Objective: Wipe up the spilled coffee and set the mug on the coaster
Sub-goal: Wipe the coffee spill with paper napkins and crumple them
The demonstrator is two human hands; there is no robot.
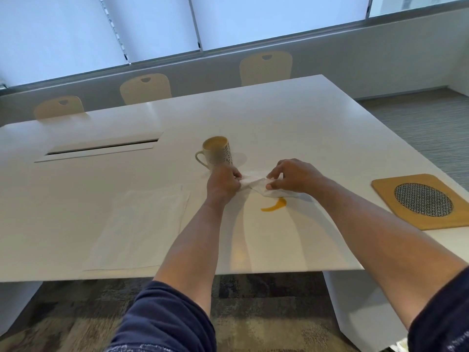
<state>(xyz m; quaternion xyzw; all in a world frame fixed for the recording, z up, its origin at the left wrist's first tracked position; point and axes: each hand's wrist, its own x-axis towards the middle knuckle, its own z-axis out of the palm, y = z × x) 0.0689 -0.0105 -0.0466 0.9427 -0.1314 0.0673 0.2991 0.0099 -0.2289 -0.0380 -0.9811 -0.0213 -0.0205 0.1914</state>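
A cream mug (217, 154) with a patterned side stands upright on the white table (291, 118), handle to the left. Just in front of it, my left hand (223, 184) and my right hand (294, 177) both pinch a white paper napkin (256, 185) stretched between them. An orange-brown crescent of spilled coffee (275, 205) lies on the table right below the napkin, partly under its edge. The wooden coaster (421, 201) with a round woven centre lies at the right edge of the table, apart from the mug.
A flat stack of white napkins (142, 224) lies to the left of my arms. A cable slot (101, 149) is cut in the table further left. Three beige chairs (144, 88) stand along the far side. The near table edge runs under my forearms.
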